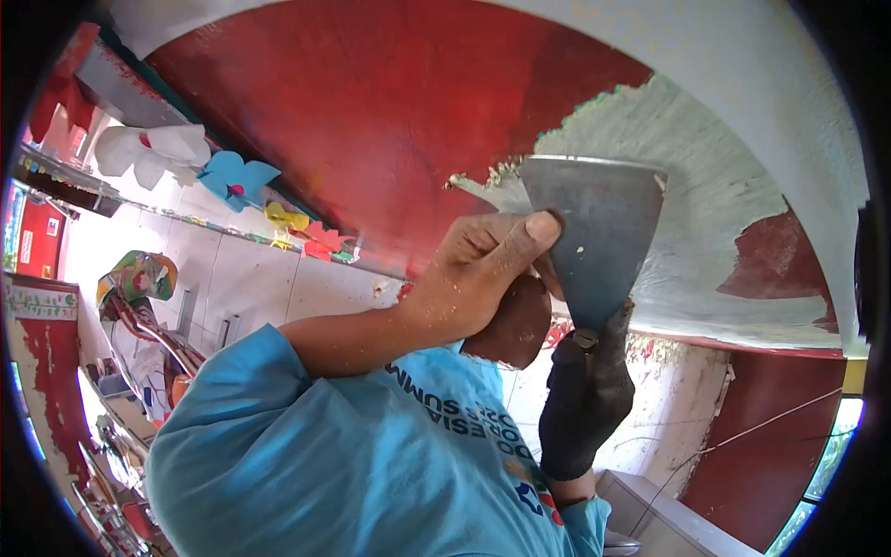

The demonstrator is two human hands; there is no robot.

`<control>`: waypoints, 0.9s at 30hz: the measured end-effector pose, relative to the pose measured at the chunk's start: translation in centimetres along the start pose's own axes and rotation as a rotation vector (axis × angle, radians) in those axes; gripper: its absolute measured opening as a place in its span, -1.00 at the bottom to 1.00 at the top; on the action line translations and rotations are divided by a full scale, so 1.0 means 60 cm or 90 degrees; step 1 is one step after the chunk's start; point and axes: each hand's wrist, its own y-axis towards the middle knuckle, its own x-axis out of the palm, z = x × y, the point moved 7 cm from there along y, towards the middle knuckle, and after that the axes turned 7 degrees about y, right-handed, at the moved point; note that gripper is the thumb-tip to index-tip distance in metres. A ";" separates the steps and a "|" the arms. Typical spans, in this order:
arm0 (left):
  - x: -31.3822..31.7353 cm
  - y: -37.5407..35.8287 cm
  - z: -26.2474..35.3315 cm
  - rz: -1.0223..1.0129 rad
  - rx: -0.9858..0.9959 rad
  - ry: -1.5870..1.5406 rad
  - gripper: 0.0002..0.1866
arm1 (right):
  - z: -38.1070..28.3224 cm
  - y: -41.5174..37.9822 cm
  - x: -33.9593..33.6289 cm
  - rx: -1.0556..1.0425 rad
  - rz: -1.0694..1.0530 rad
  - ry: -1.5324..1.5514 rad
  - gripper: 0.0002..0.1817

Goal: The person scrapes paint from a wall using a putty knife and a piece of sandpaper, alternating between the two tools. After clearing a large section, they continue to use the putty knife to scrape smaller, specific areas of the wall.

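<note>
The gloved right hand (592, 399), closed, gripped the putty knife (608, 232) from below; the bare left hand (473, 265) pinched its edge

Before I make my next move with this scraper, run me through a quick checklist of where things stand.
1. Scraper held at its narrow end: ok, the right hand is closed around it.
2. Right hand covered: ok, it wears a dark glove.
3. Left hand covered: not ok, it is bare.
4. Left hand clear of the blade: not ok, it pinches the side edge.
5. Blade face clean: not ok, a pale speck shows.
6. Blade off the pale patch: cannot tell from this angle.
</note>
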 end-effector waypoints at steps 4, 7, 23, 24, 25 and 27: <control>0.001 -0.005 -0.029 -0.012 -0.079 0.046 -0.57 | 0.014 -0.015 -0.010 0.014 -0.009 -0.066 -0.44; -0.001 -0.003 0.004 0.039 0.054 0.086 -0.56 | -0.008 0.000 0.010 0.018 0.000 -0.027 -0.45; -0.104 -0.061 -0.147 -0.116 -0.164 0.179 -0.48 | 0.104 -0.115 0.146 0.253 -0.014 0.108 -0.50; -0.132 -0.079 -0.174 -0.117 -0.188 0.182 -0.49 | 0.095 -0.128 0.156 0.258 0.000 0.109 -0.50; -0.162 -0.096 -0.198 -0.116 -0.208 0.186 -0.50 | 0.087 -0.141 0.170 0.280 0.029 0.210 -0.49; -0.228 -0.143 -0.240 -0.118 -0.284 0.177 -0.54 | 0.075 -0.152 0.187 0.294 0.070 0.315 -0.48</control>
